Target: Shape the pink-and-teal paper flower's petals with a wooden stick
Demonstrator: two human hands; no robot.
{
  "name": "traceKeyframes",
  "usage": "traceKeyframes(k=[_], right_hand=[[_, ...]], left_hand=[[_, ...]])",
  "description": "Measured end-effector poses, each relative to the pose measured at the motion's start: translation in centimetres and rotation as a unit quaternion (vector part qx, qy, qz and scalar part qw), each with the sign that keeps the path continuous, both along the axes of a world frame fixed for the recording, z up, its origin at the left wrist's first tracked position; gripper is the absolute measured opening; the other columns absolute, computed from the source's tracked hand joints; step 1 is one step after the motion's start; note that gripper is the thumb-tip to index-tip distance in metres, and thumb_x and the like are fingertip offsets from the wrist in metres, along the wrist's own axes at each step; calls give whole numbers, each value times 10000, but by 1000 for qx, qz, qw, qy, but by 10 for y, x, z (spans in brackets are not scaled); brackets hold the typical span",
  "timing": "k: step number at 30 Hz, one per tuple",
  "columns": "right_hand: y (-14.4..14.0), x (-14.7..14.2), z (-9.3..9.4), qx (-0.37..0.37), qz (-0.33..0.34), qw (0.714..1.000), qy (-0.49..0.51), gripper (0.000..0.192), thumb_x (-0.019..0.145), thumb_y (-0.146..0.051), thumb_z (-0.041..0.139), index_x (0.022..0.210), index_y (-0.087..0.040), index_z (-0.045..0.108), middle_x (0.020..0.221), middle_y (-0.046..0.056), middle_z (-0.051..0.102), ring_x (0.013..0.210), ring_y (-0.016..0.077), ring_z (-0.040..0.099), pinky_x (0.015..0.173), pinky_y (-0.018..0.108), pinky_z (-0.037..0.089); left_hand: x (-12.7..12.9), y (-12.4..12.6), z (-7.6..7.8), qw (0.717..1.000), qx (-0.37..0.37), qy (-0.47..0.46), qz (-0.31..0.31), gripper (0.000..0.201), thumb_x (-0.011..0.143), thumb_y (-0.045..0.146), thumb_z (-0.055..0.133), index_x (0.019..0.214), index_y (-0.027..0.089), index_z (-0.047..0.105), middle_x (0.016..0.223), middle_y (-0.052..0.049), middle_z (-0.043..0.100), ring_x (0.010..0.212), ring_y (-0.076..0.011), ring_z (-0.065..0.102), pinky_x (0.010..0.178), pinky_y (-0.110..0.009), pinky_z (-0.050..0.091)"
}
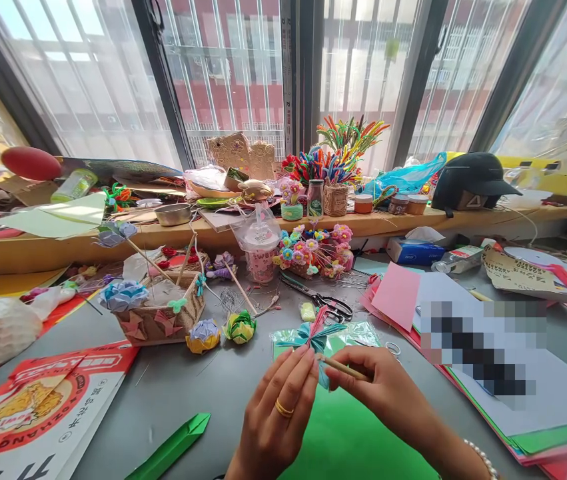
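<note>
My left hand (276, 413), with a gold ring, pinches the lower part of a teal folded-paper flower (319, 337) with pink inner folds. My right hand (380, 390) grips a thin wooden stick (346, 368) whose tip meets the flower's base beside my left fingertips. Both hands hover over a sheet of green paper (348, 433) on the grey table (198, 380). Behind the flower lies a shiny green wrapper (358, 333).
A small basket (160, 317) with paper flowers on sticks stands left. Yellow and green paper roses (223, 331), black scissors (326, 303), a folded green strip (173, 448) and stacked coloured paper (488, 373) lie about. A cluttered wooden sill (283, 230) runs behind.
</note>
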State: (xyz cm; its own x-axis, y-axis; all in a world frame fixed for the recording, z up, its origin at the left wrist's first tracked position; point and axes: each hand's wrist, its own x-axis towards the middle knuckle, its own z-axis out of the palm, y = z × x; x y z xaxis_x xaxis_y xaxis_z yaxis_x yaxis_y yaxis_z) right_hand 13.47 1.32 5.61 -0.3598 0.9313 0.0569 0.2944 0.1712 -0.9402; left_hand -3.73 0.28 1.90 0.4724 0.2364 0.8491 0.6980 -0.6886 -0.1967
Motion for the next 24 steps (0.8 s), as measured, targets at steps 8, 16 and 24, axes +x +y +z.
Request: traceKeyframes(k=[8,16,24], right_hand=[[-1,-1,-1,-19,-9,1000,17,190,760,-300,563,684,-134,618,580,-6,547,501,93,390,457,202,272],[-1,-1,0,-13,-3,999,30,189,784,-297,549,678,-148,597,602,-10,547,546,107,444,494,202,312],[2,4,4,-21,6,999,35,230,792,-343,525,680,-147,567,613,-13,511,567,113,433,516,210,314]], left_hand=[[5,1,-5,1000,-3,-3,16,227,844,30,432,973,47,618,1003,-154,679,1167,-238,483,972,-362,408],[8,2,-3,1000,-15,-17,14,213,827,16,442,947,58,613,970,-162,689,1134,-239,517,931,-354,437],[12,6,-7,978,-152,-141,-8,437,753,63,546,1168,141,432,1112,-121,578,1114,-218,498,998,-420,354]])
